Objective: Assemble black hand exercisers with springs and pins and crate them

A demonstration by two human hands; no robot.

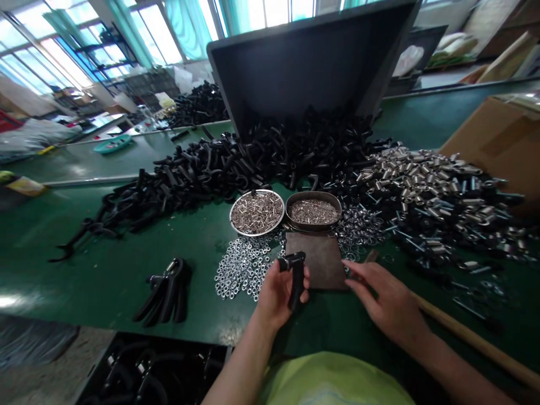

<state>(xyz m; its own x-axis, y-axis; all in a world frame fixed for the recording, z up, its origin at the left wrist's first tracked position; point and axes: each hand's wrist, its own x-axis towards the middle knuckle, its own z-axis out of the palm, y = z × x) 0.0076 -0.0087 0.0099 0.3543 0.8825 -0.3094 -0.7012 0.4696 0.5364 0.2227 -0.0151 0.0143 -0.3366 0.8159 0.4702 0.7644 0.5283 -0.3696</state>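
– Where did we hold the black handle (297, 284)?
– Grasped in our left hand (273, 298), by the metal plate (323, 261). We could not tell whether our right hand (386, 295), near the plate, gripped anything.

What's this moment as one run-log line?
left hand: holds black handle | right hand: near dark plate, hold unclear | beyond plate: round dish and oval dish of small metal pieces

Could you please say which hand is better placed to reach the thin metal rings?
Probably the right hand: it is nearer the thin metal rings, while the left hand holds a black handle.
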